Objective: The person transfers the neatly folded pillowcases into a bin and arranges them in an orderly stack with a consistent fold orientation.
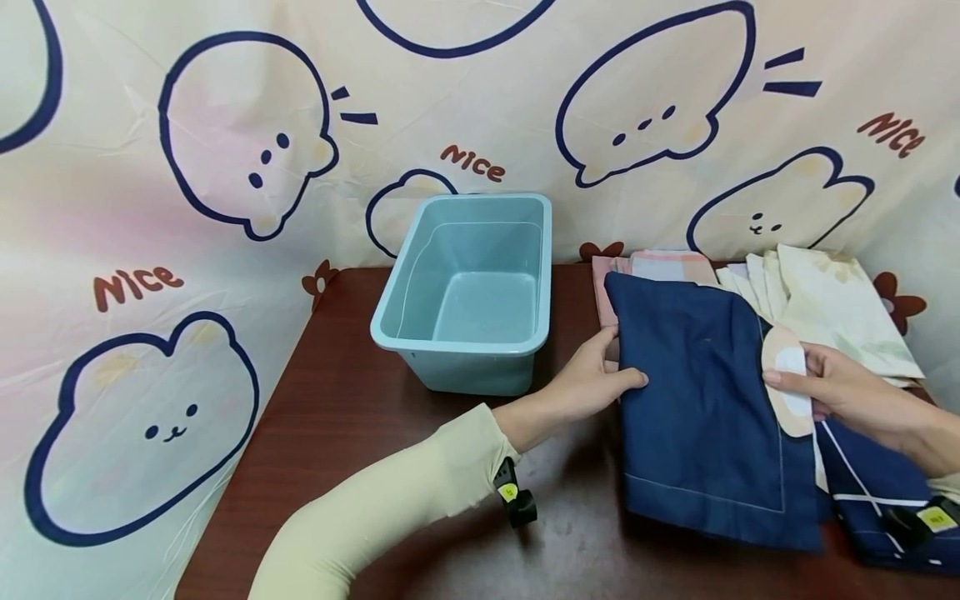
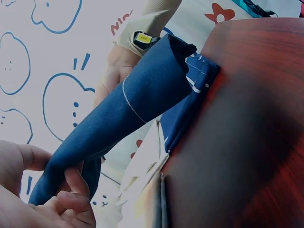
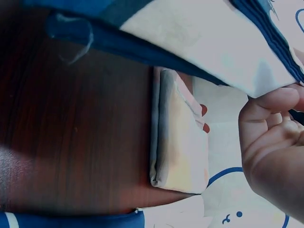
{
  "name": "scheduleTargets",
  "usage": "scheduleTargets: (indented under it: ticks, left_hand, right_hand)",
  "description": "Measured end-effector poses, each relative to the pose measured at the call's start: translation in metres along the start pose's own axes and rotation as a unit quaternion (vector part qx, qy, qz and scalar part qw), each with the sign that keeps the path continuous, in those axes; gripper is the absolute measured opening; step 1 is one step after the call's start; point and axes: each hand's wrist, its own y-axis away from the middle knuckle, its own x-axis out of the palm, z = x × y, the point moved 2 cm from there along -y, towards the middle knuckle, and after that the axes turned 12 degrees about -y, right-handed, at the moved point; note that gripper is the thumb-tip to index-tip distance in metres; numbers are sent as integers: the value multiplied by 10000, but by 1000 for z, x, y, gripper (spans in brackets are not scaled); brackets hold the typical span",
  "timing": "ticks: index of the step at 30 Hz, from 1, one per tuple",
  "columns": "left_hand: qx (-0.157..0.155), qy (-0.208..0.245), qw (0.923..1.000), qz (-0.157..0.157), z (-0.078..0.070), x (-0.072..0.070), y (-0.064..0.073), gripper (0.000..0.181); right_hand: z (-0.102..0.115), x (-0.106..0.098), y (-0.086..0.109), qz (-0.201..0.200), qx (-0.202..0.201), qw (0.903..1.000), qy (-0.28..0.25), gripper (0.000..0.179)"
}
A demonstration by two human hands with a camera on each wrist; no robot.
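A folded navy cloth (image 1: 697, 417) with a pale printed patch (image 1: 787, 383) at its right edge is held up over the table's right half. My left hand (image 1: 585, 379) pinches the cloth's left edge, thumb in front. On the opposite edge, my right hand (image 1: 862, 396) grips the patch between thumb and fingers. Seen from the left wrist, the navy cloth (image 2: 118, 104) hangs doubled over between both hands. From the right wrist, its white underside (image 3: 199, 42) and several layered edges show above the thumb.
Left of the cloth stands a light blue plastic bin (image 1: 480, 367), its visible inside bare. Behind the cloth lie a folded pink checked cloth (image 1: 667, 265) and folded cream cloths (image 1: 840, 308). A navy cloth with white lines (image 1: 870, 492) lies at the right. A printed curtain (image 1: 465, 108) backs the table.
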Motion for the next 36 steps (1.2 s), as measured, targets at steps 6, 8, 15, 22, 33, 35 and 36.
scheduleTargets:
  ticks: [6, 8, 15, 22, 33, 35, 36]
  left_hand:
    - [14, -74, 10000, -15, -6, -7, -1, 73]
    - [22, -92, 10000, 1, -8, -9, -1, 73]
    - [-41, -113, 9999, -99, -13, -16, -1, 74]
    - [-250, -124, 9994, -209, -16, -27, 0, 73]
    - [-207, -146, 9996, -99, -25, -38, -1, 77]
    - [-212, -152, 9996, -114, -27, -42, -1, 77]
    - [-208, -163, 9996, -125, -28, -43, -1, 76]
  right_hand:
    - [7, -1, -2, 54, -168, 9998, -134, 19]
    - [10, -1, -3, 52, -235, 9996, -158, 17]
    - [21, -1, -7, 158, -377, 9988, -266, 20]
    - [33, 1, -12, 370, -531, 9969, -459, 23]
    - [43, -1, -15, 480, -563, 9949, -681, 21]
    - [44, -1, -16, 421, -533, 9952, -704, 23]
    - [45, 0, -17, 397, -525, 9952, -719, 23]
